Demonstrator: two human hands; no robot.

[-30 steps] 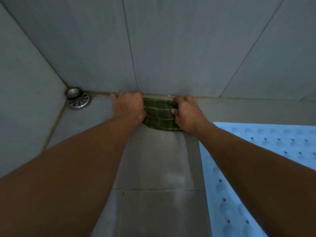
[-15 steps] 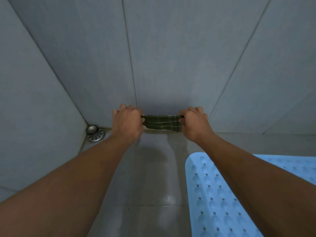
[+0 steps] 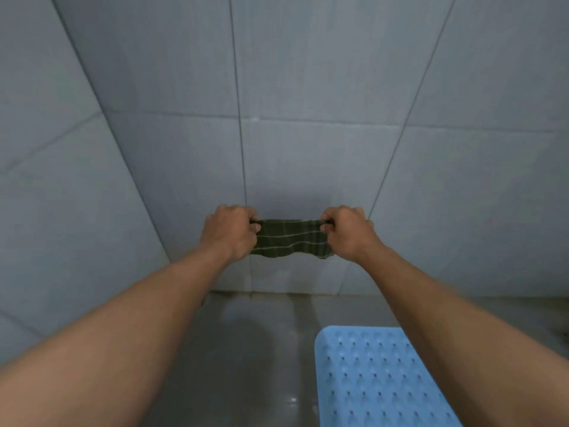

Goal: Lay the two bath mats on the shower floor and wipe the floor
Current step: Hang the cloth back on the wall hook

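Cloth (image 3: 291, 238) is gripped at each end by your left hand (image 3: 229, 232) and right hand (image 3: 348, 232), held taut for wiping the floor (image 3: 246, 349)

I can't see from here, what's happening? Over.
Left hand and right hand grip the cloth, held up off the floor. One blue mat down. Nothing blocking.

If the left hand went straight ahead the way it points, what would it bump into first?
Probably the grey tiled wall, just beyond the left hand gripping the green cloth. How near is unclear.
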